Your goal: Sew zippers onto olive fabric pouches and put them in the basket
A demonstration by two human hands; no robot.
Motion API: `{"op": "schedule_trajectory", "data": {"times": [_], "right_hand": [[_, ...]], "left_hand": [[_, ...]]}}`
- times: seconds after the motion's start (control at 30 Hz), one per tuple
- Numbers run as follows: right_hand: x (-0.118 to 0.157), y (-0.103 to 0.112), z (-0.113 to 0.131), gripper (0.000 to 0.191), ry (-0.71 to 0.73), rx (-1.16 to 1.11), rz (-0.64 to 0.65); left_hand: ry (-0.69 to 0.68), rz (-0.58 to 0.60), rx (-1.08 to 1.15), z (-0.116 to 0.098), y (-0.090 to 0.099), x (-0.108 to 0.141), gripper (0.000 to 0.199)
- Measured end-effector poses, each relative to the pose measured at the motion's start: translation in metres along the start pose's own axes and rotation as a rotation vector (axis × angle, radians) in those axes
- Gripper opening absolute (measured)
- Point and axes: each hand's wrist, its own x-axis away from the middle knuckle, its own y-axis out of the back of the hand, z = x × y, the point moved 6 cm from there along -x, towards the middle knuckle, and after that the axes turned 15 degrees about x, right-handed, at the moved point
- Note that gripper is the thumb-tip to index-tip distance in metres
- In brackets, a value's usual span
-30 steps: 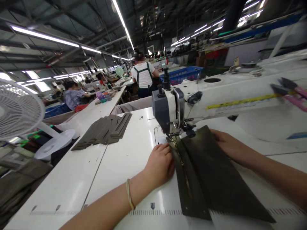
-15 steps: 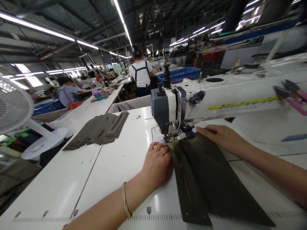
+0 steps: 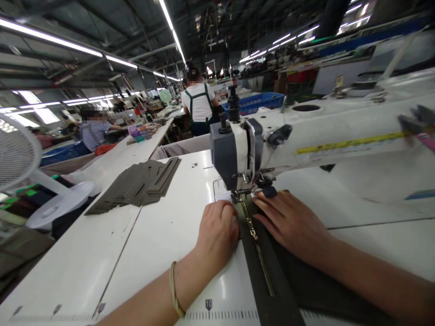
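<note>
A dark olive fabric piece [image 3: 261, 280] with a gold-toothed zipper [image 3: 261, 262] runs under the needle area of the white and grey sewing machine [image 3: 224, 156]. The metal zipper pull lies just in front of the presser foot. My left hand [image 3: 219, 231] is curled at the fabric's left edge, its fingertips partly hidden. My right hand [image 3: 295, 226] lies flat on the fabric to the right of the zipper, fingers stretched toward the presser foot. Under my right forearm, much of the fabric is covered.
Several grey-olive cut pieces [image 3: 136, 183] lie stacked on the white table [image 3: 163, 253]. A white fan [image 3: 61, 203] stands at left. Pink-handled snippers [image 3: 423, 129] are at the machine arm, by a yellow tape [image 3: 350, 142]. Co-workers sit ahead, near a blue crate [image 3: 260, 103].
My right hand has moved left from the fabric's far right edge onto the fabric beside the zipper. The zipper pull now shows. My left hand stays near the left edge.
</note>
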Motion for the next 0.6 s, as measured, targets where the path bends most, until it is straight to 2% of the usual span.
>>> {"op": "schedule_trajectory", "data": {"times": [0.2, 0.37, 0.6], "right_hand": [[0.015, -0.025, 0.003, 0.028, 0.045, -0.179, 0.115], [0.011, -0.025, -0.001, 0.028, 0.065, -0.226, 0.127], [0.009, -0.022, 0.0, 0.03, 0.072, -0.211, 0.149]], "left_hand": [[-0.204, 0.071, 0.034, -0.006, -0.006, -0.002, 0.019], [-0.309, 0.158, 0.057, -0.006, -0.01, -0.004, 0.021], [-0.282, 0.191, 0.054, -0.008, -0.01, -0.006, 0.02]]}}
